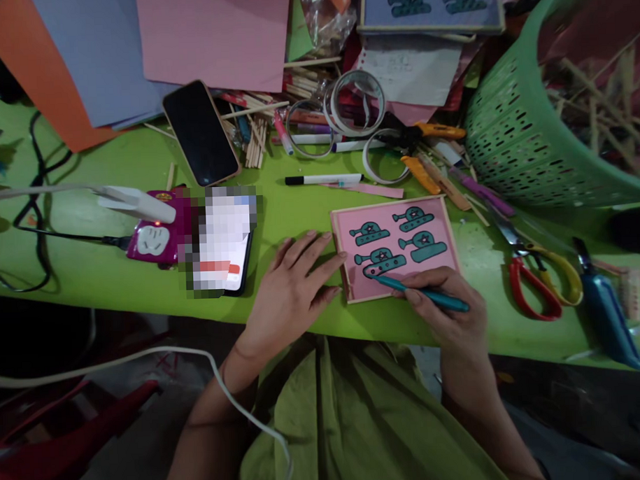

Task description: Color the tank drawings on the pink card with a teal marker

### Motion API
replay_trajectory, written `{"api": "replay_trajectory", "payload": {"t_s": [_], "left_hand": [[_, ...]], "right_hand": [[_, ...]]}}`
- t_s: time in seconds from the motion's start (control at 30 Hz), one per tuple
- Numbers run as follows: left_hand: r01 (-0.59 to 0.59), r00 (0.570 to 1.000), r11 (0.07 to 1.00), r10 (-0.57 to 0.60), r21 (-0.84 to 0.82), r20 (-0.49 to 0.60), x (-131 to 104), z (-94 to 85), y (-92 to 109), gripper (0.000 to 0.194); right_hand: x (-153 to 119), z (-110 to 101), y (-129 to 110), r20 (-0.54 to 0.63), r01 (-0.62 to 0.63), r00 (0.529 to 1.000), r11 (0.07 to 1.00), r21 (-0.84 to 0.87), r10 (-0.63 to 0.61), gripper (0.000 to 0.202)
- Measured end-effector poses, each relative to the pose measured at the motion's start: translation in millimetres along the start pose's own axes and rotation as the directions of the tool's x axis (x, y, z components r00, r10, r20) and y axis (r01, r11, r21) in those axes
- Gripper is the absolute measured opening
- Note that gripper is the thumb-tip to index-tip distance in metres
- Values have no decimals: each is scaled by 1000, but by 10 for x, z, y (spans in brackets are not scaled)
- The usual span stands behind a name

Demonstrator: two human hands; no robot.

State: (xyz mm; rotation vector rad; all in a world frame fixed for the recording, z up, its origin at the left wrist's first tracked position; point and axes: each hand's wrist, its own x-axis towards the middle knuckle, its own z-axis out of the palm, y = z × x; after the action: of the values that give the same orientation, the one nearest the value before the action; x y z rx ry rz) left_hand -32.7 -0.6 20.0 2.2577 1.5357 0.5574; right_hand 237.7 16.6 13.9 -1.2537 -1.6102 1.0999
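A pink card with a thin wooden frame point(419, 261) lies on the green table, bearing several green tank drawings with stars. My right hand point(453, 309) grips a teal marker point(438, 298), its tip on the lower left tank drawing. My left hand point(295, 290) lies flat on the table with fingers spread, the fingertips at the card's left edge. Beyond the card are a white marker with a black cap point(324, 179) and a narrow pink paper strip point(373, 190).
Left of my hands are a lit phone point(220, 236), a dark phone point(201, 132) and a magenta power socket point(159, 235). On the right are scissors point(536, 274), a blue cutter point(611, 314) and a green basket point(510, 121) of sticks. Tape rolls point(358, 102) and coloured paper point(216, 40) lie behind.
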Motion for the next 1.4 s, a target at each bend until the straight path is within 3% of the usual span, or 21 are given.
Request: {"api": "replay_trajectory", "payload": {"t_s": [1.0, 1.4], "left_hand": [[-6, 1000, 1000, 6, -6, -7, 5, -8, -1, 41], [1, 1000, 1000, -1, -7, -8, 9, -15, 5, 41]], "right_hand": [[-30, -11, 22, -167, -59, 985, 997, -44, 51, 7], [-8, -12, 9, -157, -62, 986, 997, -47, 54, 8]]}}
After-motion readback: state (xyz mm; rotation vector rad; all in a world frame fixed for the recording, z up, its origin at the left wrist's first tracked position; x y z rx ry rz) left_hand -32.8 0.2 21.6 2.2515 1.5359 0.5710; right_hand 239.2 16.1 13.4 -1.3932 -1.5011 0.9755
